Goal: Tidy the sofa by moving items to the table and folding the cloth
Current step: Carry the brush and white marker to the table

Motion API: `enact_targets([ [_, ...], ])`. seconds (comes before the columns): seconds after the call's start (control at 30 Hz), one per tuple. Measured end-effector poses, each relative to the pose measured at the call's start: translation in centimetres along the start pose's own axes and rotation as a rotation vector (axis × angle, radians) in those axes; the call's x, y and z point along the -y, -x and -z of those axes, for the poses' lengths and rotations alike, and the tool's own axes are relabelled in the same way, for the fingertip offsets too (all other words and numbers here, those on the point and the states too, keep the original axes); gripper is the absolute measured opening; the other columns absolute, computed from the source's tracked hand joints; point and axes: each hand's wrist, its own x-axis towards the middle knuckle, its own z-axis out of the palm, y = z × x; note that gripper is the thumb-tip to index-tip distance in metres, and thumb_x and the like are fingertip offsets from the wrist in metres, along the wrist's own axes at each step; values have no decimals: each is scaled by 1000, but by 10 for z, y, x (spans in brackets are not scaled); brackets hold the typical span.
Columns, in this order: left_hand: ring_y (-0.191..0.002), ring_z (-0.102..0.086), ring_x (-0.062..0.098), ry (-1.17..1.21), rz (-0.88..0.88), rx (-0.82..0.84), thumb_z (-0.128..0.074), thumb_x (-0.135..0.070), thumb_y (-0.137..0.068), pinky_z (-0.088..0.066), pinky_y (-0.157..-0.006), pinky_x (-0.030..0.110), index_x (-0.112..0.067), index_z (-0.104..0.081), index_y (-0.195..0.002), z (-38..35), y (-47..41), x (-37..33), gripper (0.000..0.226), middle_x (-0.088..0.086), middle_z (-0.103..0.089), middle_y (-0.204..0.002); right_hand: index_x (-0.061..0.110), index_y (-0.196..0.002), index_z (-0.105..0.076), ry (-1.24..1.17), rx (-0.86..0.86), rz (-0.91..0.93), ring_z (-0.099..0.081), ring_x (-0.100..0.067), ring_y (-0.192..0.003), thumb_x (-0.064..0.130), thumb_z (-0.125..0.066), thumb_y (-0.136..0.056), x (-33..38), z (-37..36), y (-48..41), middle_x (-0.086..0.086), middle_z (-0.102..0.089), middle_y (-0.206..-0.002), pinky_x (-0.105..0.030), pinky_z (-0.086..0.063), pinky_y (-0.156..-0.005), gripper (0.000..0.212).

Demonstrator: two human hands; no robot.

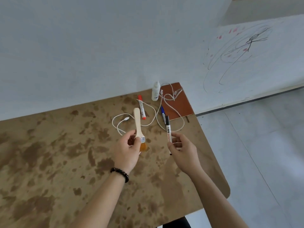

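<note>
Fingers [129, 134] of left hand [126, 153] grip brush [136, 120]; right hand [183, 151] pinches marker [168, 130].

Bare forearms; black beaded bracelet [119, 174] on left wrist.

1. Left hand [127, 152], with a dark beaded bracelet [120, 174] at the wrist, grips a wooden paintbrush [137, 122] at the ferrule, handle pointing away.
2. Right hand [182, 150] pinches a black marker [168, 130] near its lower end.
3. Stained brown table [49, 145] below both hands.
4. Far corner: red marker [142, 106], blue marker [163, 113], upright white bottle [155, 91], brown notebook [177, 102], looped white cable [126, 118].
</note>
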Motion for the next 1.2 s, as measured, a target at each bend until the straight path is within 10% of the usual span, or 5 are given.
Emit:
enact_targets([
  [0.2, -83, -64, 6, -156, 139, 12, -61, -16, -93, -51, -72, 20, -19, -65, -114, -59, -74, 53, 21, -9, -68, -91, 25, -128, -57, 165, 87, 4, -61, -1, -87, 28, -62, -94, -21, -41, -108, 12, -66, -101, -14, -47, -73, 34],
  [0.47, -82, -64, 15, -362, 164, 40, -58, -26, -93, -55, -74, 39, -23, -59, -103, -94, -98, 92, 10, -7, -67, -91, 19, -132, -58, 421, 136, 50, -60, -23, -100, 19, -53, -99, -47, -70, -144, -5, -58, -118, -36, -53, -84, 34],
  [0.73, -89, -61, 11, -363, 92, 50, -59, -22, -94, -49, -77, 24, -16, -64, -110, -78, -90, 72, 18, -3, -66, -101, 20, -137, -55, 429, 239, 34, -56, -19, -106, 29, -49, -101, -24, -46, -133, -3, -56, -128, -26, -41, -79, 37],
  [1.2, -100, -63, 7, 64, -219, -179, -58, -50, -84, -52, -83, 19, -31, -63, -111, 58, 81, -42, 33, -14, -67, -107, 35, -127, -60, -4, -95, 320, -60, 7, -104, 49, -43, -100, 47, 88, 41, 30, -59, -115, -9, -47, -78, 35],
])
